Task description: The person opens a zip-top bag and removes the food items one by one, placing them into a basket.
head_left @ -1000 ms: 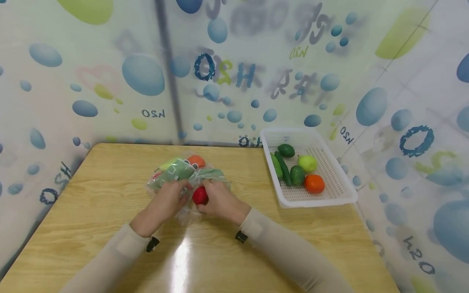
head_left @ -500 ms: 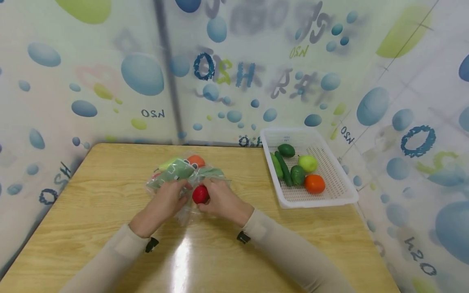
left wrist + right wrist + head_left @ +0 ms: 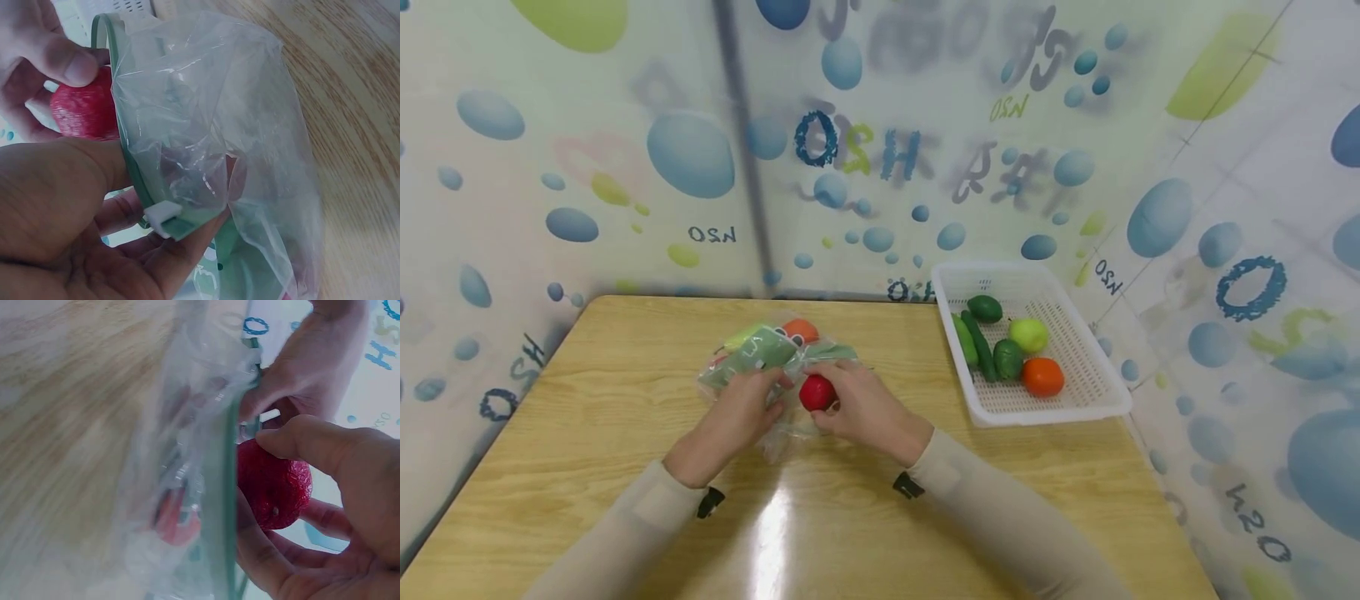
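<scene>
The right hand (image 3: pixel 868 408) pinches the red fruit (image 3: pixel 817 392) between thumb and fingers. The fruit is at the mouth of the clear bag (image 3: pixel 212 81), just beside its green edge (image 3: pixel 120 106); how much is inside, I cannot tell. The left hand (image 3: pixel 741 417) has its grip on that edge, thumb and fingers pinching the bag near the white slider (image 3: pixel 164 212). The bag lies on the table (image 3: pixel 587 433), an orange thing (image 3: pixel 800 331) at its far end. To the right, well apart, stands a white basket (image 3: pixel 1052 418) holding a tomato (image 3: pixel 1042 377), a pear (image 3: pixel 1028 335) and several green vegetables (image 3: pixel 982 346).
</scene>
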Motion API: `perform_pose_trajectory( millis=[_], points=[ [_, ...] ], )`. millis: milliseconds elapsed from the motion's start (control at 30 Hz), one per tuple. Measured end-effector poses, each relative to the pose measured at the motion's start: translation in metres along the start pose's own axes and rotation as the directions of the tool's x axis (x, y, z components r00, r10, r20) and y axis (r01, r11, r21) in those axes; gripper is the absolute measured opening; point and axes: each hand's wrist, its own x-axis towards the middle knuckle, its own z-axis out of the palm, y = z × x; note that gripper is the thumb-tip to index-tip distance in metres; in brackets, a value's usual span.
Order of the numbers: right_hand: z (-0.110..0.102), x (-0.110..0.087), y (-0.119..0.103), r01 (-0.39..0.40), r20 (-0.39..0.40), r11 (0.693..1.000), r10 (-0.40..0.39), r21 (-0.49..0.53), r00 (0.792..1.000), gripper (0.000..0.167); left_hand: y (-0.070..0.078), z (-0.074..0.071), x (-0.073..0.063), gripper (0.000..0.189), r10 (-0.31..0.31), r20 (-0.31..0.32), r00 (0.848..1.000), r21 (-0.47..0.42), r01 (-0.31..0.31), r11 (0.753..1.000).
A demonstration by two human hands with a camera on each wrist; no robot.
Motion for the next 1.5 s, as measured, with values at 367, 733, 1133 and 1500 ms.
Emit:
perform_pose_trajectory(
  millis=[367,733,1133,1500],
  points=[
    [-0.023,-0.017,-0.001,-0.032,-0.039,0.998,0.035,0.056,0.999,0.064,0.002,0.0,-0.003,0.022,0.02,-0.024,1.0,-0.006,-0.02,1.0],
    [-0.047,-0.034,0.012,-0.069,-0.125,0.995,0.079,0.078,0.989,0.063,0.0,0.001,-0.003,0.021,0.002,-0.021,1.0,-0.011,-0.002,1.0],
    [-0.084,-0.053,0.04,-0.128,-0.206,0.991,0.118,-0.037,0.971,0.064,-0.029,0.018,0.001,0.021,0.074,-0.093,0.993,-0.019,-0.076,0.997],
    [-0.121,-0.077,0.085,-0.282,-0.242,0.953,0.249,-0.108,0.938,0.061,-0.022,0.011,-0.004,0.019,0.066,-0.103,0.992,-0.014,-0.068,0.998]
  ],
)
